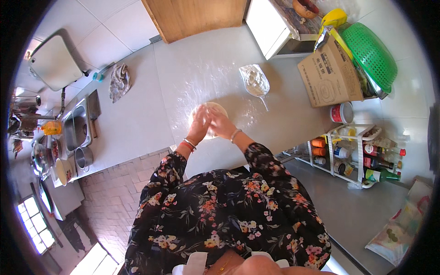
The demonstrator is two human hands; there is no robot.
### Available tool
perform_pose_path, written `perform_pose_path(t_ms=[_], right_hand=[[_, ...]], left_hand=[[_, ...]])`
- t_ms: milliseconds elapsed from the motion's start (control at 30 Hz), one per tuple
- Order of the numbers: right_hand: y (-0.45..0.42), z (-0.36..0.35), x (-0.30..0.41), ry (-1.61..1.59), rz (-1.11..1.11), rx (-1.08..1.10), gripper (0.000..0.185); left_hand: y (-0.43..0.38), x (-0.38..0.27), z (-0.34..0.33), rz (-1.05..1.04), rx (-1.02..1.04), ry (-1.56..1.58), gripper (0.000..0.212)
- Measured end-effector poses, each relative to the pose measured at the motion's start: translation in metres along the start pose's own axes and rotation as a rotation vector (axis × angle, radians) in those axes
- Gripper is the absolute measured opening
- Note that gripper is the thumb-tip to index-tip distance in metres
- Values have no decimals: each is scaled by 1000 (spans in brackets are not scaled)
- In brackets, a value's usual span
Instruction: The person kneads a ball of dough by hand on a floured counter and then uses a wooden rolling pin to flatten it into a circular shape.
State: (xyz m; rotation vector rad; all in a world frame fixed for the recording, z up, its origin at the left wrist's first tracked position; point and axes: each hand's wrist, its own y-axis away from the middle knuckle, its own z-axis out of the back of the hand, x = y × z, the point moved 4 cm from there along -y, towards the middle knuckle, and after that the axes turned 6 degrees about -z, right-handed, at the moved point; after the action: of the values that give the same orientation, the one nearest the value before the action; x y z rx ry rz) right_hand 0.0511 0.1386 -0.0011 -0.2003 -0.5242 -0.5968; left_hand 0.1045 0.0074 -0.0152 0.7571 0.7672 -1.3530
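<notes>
A round, pale disc of what looks like dough (220,107) lies on the floured grey countertop (137,113). My left hand (200,124) and my right hand (219,122) rest on it side by side, slightly blurred, with their fingers close together over its middle. They cover much of the disc. Neither hand visibly grips anything; how the fingers are bent is hard to make out. Right of the hands, a metal scoop (256,80) holds white flour, its handle pointing towards me. White flour is spread over the counter around the disc and beyond it.
A crumpled cloth (120,82), a cleaver (93,106) and a steel sink (77,127) are on the left. To the right stand a cardboard box (331,74) with a green colander (369,55), a white tub (342,112) and a bottle rack (359,154). A wooden board (199,17) is at the back.
</notes>
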Motion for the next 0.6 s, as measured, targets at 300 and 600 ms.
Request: perform_pose_path(t_ms=[300,600], right_hand=[[71,-1,-71,-459,-622,-380,27],[30,-21,-3,-742,-591,-341,50]], left_hand=[[-19,-8,18,403,-213,-462,53],[27,56,39,337,-329,-13,50]])
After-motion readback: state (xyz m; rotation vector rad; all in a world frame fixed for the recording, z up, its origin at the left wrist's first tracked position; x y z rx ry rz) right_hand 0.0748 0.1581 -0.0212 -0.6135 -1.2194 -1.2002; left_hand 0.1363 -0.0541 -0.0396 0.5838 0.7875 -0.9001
